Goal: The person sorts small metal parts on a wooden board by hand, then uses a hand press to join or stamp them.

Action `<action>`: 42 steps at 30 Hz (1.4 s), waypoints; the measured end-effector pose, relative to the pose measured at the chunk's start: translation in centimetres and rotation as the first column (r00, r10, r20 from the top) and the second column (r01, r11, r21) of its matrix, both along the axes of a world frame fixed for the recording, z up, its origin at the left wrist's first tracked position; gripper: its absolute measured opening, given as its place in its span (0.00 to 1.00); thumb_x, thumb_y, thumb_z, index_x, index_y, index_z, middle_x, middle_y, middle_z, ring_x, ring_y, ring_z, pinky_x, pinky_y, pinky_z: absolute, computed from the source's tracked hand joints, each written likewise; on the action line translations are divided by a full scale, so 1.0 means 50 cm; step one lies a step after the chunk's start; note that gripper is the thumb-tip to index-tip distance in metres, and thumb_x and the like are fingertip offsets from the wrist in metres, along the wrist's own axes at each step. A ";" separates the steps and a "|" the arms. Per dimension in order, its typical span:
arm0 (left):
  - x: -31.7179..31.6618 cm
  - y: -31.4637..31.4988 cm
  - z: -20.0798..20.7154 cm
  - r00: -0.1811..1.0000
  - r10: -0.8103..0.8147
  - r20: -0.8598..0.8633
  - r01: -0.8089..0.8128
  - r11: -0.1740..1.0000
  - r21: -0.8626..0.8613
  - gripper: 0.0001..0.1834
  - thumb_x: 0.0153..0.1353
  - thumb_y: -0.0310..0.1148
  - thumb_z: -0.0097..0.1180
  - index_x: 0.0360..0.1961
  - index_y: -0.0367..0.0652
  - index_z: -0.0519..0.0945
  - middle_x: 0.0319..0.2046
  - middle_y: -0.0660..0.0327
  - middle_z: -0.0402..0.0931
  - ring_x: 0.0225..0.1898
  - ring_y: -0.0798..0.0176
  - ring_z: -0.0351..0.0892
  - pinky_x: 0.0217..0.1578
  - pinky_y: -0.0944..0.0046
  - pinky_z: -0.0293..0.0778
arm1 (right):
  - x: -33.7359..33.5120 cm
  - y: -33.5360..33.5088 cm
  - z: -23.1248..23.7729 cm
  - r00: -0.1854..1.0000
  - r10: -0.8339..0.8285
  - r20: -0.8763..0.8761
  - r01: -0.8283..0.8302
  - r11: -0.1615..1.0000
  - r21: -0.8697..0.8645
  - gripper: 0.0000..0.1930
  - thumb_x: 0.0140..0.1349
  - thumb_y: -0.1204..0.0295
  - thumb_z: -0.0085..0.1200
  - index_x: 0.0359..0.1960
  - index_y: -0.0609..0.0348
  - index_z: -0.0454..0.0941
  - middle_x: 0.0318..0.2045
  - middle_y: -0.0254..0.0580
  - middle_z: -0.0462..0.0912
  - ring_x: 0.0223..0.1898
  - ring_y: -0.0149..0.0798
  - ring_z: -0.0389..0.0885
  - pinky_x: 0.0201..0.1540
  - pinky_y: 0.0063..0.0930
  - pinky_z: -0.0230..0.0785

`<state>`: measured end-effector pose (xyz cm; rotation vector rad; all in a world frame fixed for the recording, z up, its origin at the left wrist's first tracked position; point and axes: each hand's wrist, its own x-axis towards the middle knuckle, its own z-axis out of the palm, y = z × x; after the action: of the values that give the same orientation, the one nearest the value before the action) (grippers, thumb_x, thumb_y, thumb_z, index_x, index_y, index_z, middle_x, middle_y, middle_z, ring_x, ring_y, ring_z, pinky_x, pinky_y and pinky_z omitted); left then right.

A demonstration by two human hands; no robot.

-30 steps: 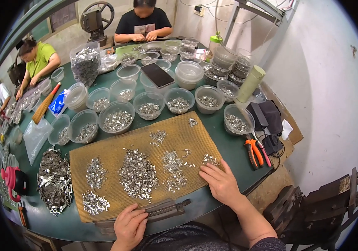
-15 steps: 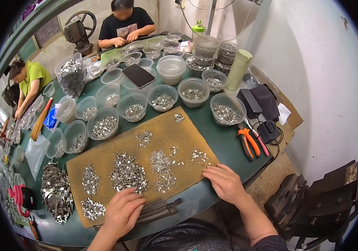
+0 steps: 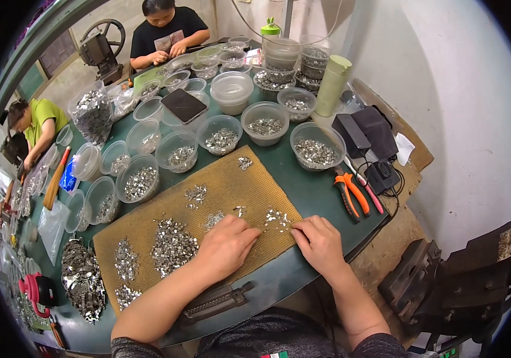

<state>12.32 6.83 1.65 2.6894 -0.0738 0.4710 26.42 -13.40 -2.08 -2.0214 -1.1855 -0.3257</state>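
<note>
Nearest the person, both bare hands rest on the tan woven mat (image 3: 166, 218) that covers the front of the round green table (image 3: 312, 191). The left hand (image 3: 227, 247) lies palm-down with fingers curled loosely over a thin scatter of small silver metal clips (image 3: 212, 221), holding nothing that can be seen. The right hand (image 3: 318, 241) has its fingertips pinched narrow at the edge of a small cluster of the same clips (image 3: 276, 219), just at its ten o'clock; whether a piece is actually gripped cannot be told. The work in hand looks like sorting or picking over loose clips on the mat, and the next move probably calls for a fine pinch on a single piece without dragging its neighbours along. At nine o'clock from the left hand sits the largest heap of clips (image 3: 173, 246), with smaller heaps beyond it. At two o'clock from the right hand lie orange-handled pliers (image 3: 351, 194). Farther out, an arc of clear plastic tubs (image 3: 318, 146) holds sorted metal parts, a black flat case (image 3: 184, 105) rests on one, and at twelve o'clock another person in a black shirt (image 3: 166, 33) works at the table's far side.
</note>
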 end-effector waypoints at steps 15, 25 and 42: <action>0.031 -0.004 -0.021 0.998 0.042 -0.055 -0.044 0.998 -0.036 0.07 0.62 0.31 0.66 0.41 0.46 0.87 0.36 0.59 0.80 0.45 0.52 0.79 0.46 0.53 0.78 | -0.005 0.003 -0.005 0.997 -0.063 -0.043 0.062 0.997 -0.037 0.04 0.57 0.75 0.68 0.33 0.57 0.85 0.34 0.38 0.83 0.36 0.46 0.81 0.41 0.38 0.74; 0.059 -0.023 -0.046 0.996 0.073 -0.045 -0.072 0.997 0.031 0.07 0.60 0.33 0.67 0.35 0.42 0.84 0.33 0.58 0.78 0.42 0.51 0.78 0.43 0.55 0.78 | 0.001 -0.029 -0.024 0.960 0.029 -0.280 -0.004 0.996 0.091 0.07 0.59 0.77 0.65 0.39 0.59 0.86 0.42 0.41 0.85 0.41 0.47 0.84 0.45 0.38 0.76; 0.020 0.000 -0.029 0.998 0.052 -0.023 -0.054 0.992 -0.112 0.08 0.62 0.30 0.66 0.41 0.42 0.85 0.36 0.57 0.79 0.45 0.49 0.79 0.46 0.53 0.77 | -0.011 -0.003 -0.024 0.998 -0.069 -0.001 0.069 0.998 0.014 0.05 0.56 0.79 0.64 0.34 0.60 0.81 0.40 0.41 0.84 0.38 0.48 0.81 0.43 0.41 0.75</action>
<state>13.31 6.83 0.19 2.5898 0.0288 0.4506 25.86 -13.56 -3.26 -2.0532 -1.1120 -0.3664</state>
